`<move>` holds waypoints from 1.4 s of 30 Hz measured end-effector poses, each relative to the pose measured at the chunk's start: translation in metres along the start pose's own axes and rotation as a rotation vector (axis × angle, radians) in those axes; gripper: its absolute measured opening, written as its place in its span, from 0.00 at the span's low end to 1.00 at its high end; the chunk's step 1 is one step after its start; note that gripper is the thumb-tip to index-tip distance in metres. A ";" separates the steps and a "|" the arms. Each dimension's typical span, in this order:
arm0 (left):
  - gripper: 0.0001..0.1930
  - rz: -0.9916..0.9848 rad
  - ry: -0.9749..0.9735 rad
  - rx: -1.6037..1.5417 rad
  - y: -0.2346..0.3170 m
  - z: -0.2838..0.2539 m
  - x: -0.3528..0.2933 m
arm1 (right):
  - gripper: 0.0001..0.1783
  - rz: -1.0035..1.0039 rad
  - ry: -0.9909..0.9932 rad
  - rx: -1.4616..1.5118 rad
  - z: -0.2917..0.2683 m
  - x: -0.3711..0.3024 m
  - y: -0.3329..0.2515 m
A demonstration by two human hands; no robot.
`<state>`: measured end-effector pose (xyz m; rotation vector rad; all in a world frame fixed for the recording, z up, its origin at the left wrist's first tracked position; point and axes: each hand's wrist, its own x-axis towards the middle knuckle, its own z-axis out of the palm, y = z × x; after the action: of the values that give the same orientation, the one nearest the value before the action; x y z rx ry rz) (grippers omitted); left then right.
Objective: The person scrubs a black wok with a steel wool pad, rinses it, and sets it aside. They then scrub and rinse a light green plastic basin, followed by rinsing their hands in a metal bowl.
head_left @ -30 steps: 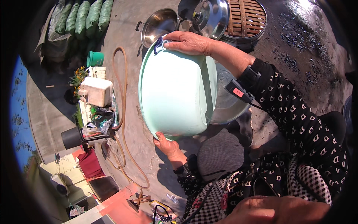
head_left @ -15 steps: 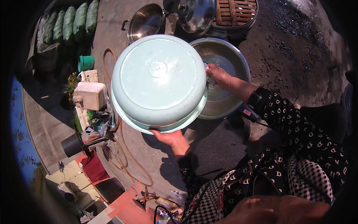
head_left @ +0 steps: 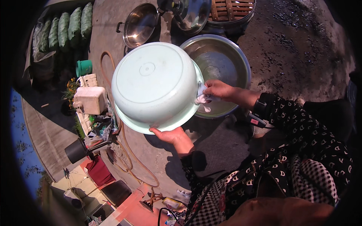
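Observation:
A pale green basin [head_left: 154,81] is held up with its underside facing me. My left hand [head_left: 169,136] grips its lower rim, the thumb showing and the other fingers hidden beneath. In my right hand [head_left: 220,90] is a white cloth [head_left: 204,100], pinched and pressed against the basin's right side near the rim. Behind and to the right, a large metal basin [head_left: 230,56] stands on the ground with some water in it, partly covered by the green basin.
A two-handled steel pan [head_left: 140,26], a pot lid [head_left: 191,17] and a slatted rack [head_left: 232,9] sit at the far side. To the left lie a hose [head_left: 122,135], a green bucket [head_left: 83,68], a white plastic container [head_left: 90,100] and filled green sacks [head_left: 63,30].
The basin has tilted, so more of its right side shows. My right hand has come slightly down and the white cloth is now plainly visible in it.

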<state>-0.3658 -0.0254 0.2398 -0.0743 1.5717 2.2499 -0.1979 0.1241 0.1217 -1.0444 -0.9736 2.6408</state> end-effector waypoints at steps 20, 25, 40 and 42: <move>0.40 -0.034 -0.034 -0.009 0.004 0.003 -0.001 | 0.09 -0.716 -0.169 -0.342 0.058 -0.047 -0.052; 0.40 -0.013 0.080 0.120 0.007 0.007 -0.008 | 0.17 -1.035 -0.198 -0.625 0.103 -0.052 -0.074; 0.37 -0.011 0.033 0.069 0.020 -0.025 0.012 | 0.31 -0.517 0.434 -1.187 -0.068 0.006 0.019; 0.36 -0.039 0.001 0.042 0.023 -0.031 0.015 | 0.34 -0.435 0.374 -1.104 -0.068 -0.001 0.018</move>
<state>-0.3929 -0.0564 0.2453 -0.0942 1.6033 2.1869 -0.1512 0.1449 0.0738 -1.1917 -2.2748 1.3813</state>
